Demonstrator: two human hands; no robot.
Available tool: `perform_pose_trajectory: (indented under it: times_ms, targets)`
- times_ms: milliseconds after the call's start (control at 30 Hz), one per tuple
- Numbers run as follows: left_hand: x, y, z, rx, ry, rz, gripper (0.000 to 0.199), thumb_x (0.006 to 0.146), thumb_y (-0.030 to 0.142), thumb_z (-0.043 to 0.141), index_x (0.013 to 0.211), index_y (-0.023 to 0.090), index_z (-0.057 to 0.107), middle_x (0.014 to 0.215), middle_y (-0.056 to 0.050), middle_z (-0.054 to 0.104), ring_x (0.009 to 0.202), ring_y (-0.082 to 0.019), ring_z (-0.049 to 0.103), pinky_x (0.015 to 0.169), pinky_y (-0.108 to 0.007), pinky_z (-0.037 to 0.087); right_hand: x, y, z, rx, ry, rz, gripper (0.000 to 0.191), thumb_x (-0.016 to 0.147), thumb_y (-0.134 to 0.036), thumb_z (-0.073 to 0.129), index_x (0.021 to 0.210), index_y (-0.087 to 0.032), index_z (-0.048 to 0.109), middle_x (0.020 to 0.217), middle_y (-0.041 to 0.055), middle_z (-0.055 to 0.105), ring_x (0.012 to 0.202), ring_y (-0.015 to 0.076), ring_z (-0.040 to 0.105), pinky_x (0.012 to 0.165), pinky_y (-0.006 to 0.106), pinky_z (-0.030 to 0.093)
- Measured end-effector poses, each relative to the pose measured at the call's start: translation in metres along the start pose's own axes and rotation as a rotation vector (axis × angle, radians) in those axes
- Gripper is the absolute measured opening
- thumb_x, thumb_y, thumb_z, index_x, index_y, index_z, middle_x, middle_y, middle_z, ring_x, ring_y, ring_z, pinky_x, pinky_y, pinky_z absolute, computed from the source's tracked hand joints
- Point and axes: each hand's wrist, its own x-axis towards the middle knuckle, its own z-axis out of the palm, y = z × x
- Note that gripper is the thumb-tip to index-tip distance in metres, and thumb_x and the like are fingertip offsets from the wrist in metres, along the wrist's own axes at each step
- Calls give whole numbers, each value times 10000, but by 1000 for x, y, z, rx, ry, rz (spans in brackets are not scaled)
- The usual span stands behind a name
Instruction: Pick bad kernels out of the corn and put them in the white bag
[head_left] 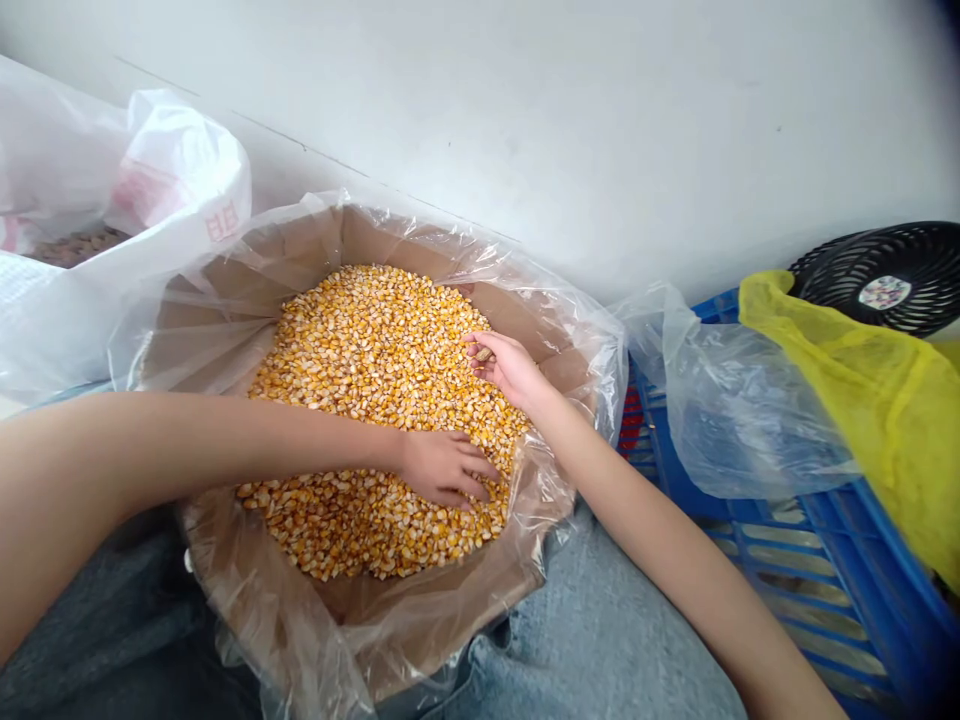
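Loose yellow corn kernels fill a cardboard box lined with a clear plastic bag. My left hand lies palm down on the kernels near the box's right front, its fingers spread and nothing seen in its grasp. Above the kernels at the right side of the box is my right hand, palm turned partly up and fingers curled around a small brownish piece. The box stands between my denim-covered legs.
At the left stands a white plastic sack with brownish contents. On the right are a blue plastic crate, a clear bag, a yellow bag and a black fan. A pale wall rises behind the box.
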Motion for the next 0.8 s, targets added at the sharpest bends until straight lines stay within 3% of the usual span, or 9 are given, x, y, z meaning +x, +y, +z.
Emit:
perform_pose_trajectory:
  times_ms: [67, 133, 300, 400, 467, 567, 667, 733, 800]
  targets:
    - [-8, -22, -15, 16, 16, -38, 324, 821, 364, 284, 1024, 283, 524, 1135, -14, 503, 1008, -155, 437, 869, -309, 298, 1, -2, -1, 56, 37, -38, 108, 677, -245, 511, 708, -163, 574, 583, -34, 497, 461, 35, 447, 455, 166, 365]
    - [-18, -49, -32, 89, 45, -187, 337, 827, 348, 269, 1032, 261, 522, 1105, -33, 517, 1015, -162, 430, 886, -323, 281, 2, -4, -2, 130, 75, -52, 104, 668, -241, 517, 712, -162, 569, 558, -44, 483, 442, 33, 433, 441, 166, 355]
    - [-38, -120, -58, 315, 273, -830, 490, 824, 410, 239, 1232, 150, 317, 1278, -116, 314, 1177, -240, 239, 949, -408, 192, 2, -9, -2, 289, 149, 13, 92, 672, -220, 501, 700, -153, 556, 512, -56, 457, 412, 34, 415, 421, 172, 345]
    - [-39, -144, -60, 341, 295, -1018, 566, 817, 437, 236, 1270, 97, 233, 1309, -153, 234, 1206, -265, 172, 967, -401, 161, 2, -12, -1, 344, 160, -1, 83, 673, -208, 499, 687, -147, 554, 505, -57, 448, 405, 30, 401, 410, 169, 336]
    - [-33, -146, -59, 336, 274, -1031, 566, 810, 447, 250, 1265, 109, 248, 1300, -153, 244, 1202, -277, 179, 963, -411, 163, 2, -17, -4, 399, 194, -92, 79, 670, -215, 506, 697, -155, 551, 502, -61, 440, 404, 26, 391, 403, 163, 325]
    - [-15, -132, -55, 357, 324, -1019, 504, 804, 449, 273, 1216, 165, 334, 1267, -139, 288, 1163, -293, 239, 927, -451, 201, 4, -24, -13, 504, 303, -259, 80, 676, -239, 505, 724, -179, 528, 497, -73, 424, 398, 22, 376, 404, 158, 317]
    - [9, -114, -50, 315, 281, -765, 427, 800, 427, 315, 1160, 213, 396, 1172, -98, 395, 1074, -235, 353, 883, -382, 286, 5, -28, -28, 517, 432, -284, 78, 697, -259, 470, 725, -191, 496, 477, -83, 393, 381, 23, 357, 412, 159, 314]
    - [23, -105, -46, 267, 170, -549, 382, 794, 409, 348, 1119, 228, 435, 1067, -70, 467, 984, -190, 424, 836, -317, 335, 5, -27, -38, 340, 478, -280, 103, 705, -283, 449, 715, -192, 498, 462, -81, 385, 373, 33, 349, 417, 170, 312]
    - [32, -101, -41, 272, 103, -466, 331, 792, 388, 363, 1054, 228, 485, 985, -58, 497, 920, -178, 460, 788, -291, 362, 4, -25, -47, -53, 472, -326, 148, 700, -318, 456, 701, -190, 529, 478, -59, 438, 413, 53, 396, 448, 188, 326]
